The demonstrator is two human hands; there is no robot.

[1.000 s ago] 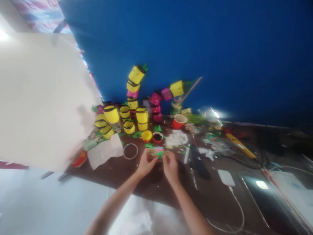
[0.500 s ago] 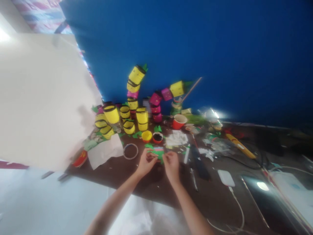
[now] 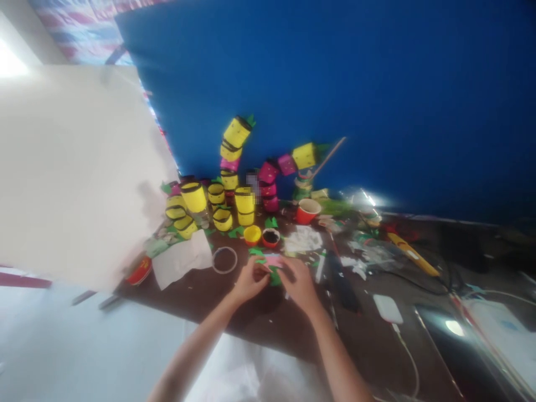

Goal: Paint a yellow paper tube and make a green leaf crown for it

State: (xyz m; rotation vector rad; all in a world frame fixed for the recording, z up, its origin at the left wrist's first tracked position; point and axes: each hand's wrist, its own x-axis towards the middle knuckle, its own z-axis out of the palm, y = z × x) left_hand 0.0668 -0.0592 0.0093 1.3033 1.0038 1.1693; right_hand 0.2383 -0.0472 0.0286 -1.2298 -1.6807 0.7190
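Note:
Near the front middle of the dark table, my left hand has its fingers pinched on a small green paper piece. My right hand bends inward from the other side, its fingertips at a pink piece just above the green one; what it grips, if anything, is hidden. Right behind the hands stand a small yellow cup and a small cup with dark contents. Green scraps lie around them.
Yellow cup shapes and magenta ones stand along the blue wall. A white paper and a ring lie left. On the right are a red cup, a yellow cutter, a white charger and a tablet.
My right hand has turned and spread inward over the green and pink pieces. More of the pink piece shows between the hands. The view has shifted slightly.

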